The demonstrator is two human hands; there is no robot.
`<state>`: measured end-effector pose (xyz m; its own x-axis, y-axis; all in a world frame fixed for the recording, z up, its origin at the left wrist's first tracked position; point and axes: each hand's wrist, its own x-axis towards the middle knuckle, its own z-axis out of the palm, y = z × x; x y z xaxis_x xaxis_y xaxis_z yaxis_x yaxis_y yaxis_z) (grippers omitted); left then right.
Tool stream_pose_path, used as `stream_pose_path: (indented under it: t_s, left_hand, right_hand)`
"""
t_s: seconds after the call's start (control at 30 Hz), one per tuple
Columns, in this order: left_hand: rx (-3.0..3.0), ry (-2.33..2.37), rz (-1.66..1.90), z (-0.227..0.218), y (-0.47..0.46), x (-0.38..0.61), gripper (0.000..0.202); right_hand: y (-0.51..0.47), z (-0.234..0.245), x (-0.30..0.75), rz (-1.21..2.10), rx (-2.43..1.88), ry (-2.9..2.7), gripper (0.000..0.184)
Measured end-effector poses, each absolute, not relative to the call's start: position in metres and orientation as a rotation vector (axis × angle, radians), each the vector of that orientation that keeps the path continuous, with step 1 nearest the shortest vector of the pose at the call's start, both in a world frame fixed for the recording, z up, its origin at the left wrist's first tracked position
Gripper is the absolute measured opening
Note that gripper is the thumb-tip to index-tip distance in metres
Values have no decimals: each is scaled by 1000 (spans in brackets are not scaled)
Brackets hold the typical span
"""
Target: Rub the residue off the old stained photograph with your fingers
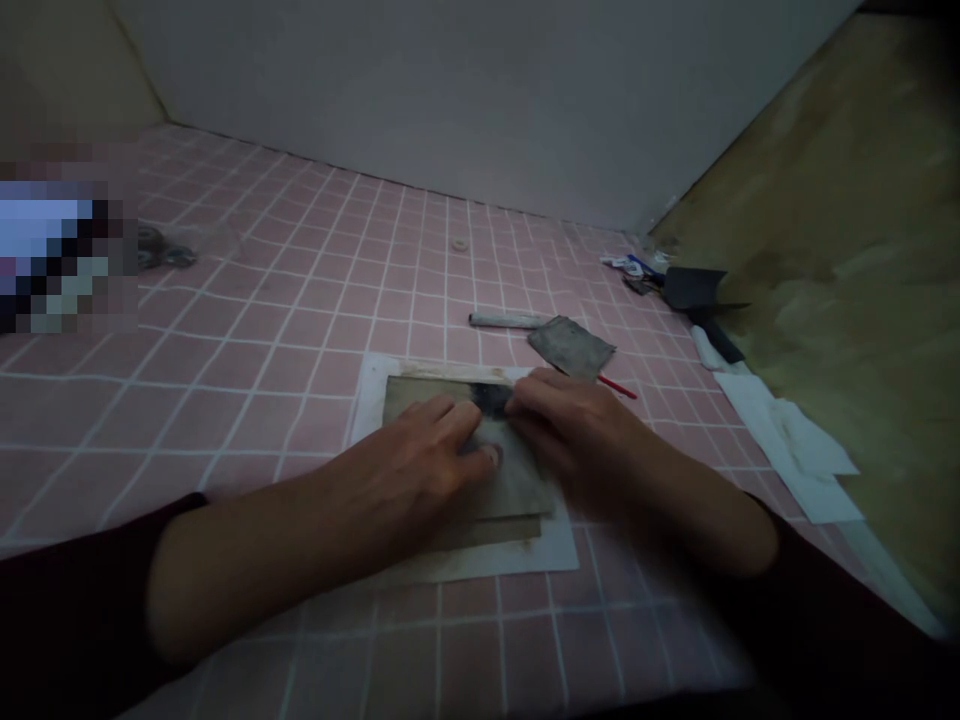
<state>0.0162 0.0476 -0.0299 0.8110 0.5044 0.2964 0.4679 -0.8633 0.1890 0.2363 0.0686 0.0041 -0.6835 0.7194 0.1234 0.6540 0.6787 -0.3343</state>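
Observation:
A grey-brown sheet [517, 480], cloth or paper, lies on a larger white sheet of paper [559, 555] in front of me. Near its top edge is a black patch [491, 398]. My left hand [439, 455] rests on the grey-brown sheet, left of the patch, fingers bent and thumb apart from the index finger. At the patch's right side, my right hand [566, 420] has its fingertips pinched together; what is between them is hidden. A smaller grey piece [572, 345] lies just beyond my right hand, with a red stick [618, 387] beside it.
A pink checked cloth [225, 420] covers the surface. Behind the sheets lie a pale tube [502, 320] and a small white ring [460, 244]. To the right are a black scraper-like tool [694, 290] and white papers [795, 440]. A pale wall [450, 100] bounds the back.

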Motion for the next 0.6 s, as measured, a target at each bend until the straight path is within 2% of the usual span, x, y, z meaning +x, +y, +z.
stream_pose_path:
  t_s: [0.1, 0.27, 0.43, 0.6]
  left_hand:
    - [2880, 767, 490, -30, 48, 16, 20]
    - [2883, 798, 506, -31, 49, 16, 20]
    - [2890, 760, 480, -30, 49, 15, 18]
    - [2857, 785, 496, -30, 49, 16, 21]
  right_hand:
    - [69, 4, 237, 361, -1156, -2655, 13]
    - [68, -2, 229, 408, -983, -2613, 9]
    - [69, 0, 237, 408, -1106, -2558, 13]
    - [70, 1, 230, 435, -957, -2623, 13]
